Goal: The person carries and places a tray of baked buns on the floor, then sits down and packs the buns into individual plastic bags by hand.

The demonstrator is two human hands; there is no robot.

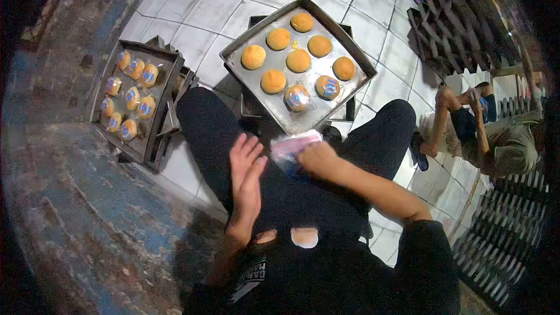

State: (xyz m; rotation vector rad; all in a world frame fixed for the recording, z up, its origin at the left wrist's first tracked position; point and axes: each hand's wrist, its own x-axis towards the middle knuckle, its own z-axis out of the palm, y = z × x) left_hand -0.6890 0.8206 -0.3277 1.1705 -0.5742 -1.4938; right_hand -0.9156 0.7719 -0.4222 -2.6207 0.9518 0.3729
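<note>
- Shallow square dark metal tray (pixel 233 52), upper middle of frame: nine round golden-brown buns in all. Seven are bare, e.g. the domed bare bun (pixel 298 60) mid-tray.
- Two on that tray look wrapped, both near its lower edge: a bun in clear film with blue print (pixel 328 87) and a second clear-film bun (pixel 297 98) left of it. Whether either is sealed, cannot tell.
- Left of frame, a second dark metal tray (pixel 170 76): nine buns, all apparently in blue-printed clear film, e.g. the wrapped bun (pixel 133 98) near its middle. That batch reads as done.
- Tally across both trays, as judged: eleven wrapped, seven bare left.
- Right hand (pixel 319 160), centre of frame: fingers curled closed, gripping a clear plastic packet with pink and blue tones (pixel 287 147), just below the upper tray. Blurred; cannot tell whether it's one bag or several, or if anything's inside.
- Left hand (pixel 247 175), left of the packet: open, fingers extended, holding nothing visible, apart from packet and buns.
</note>
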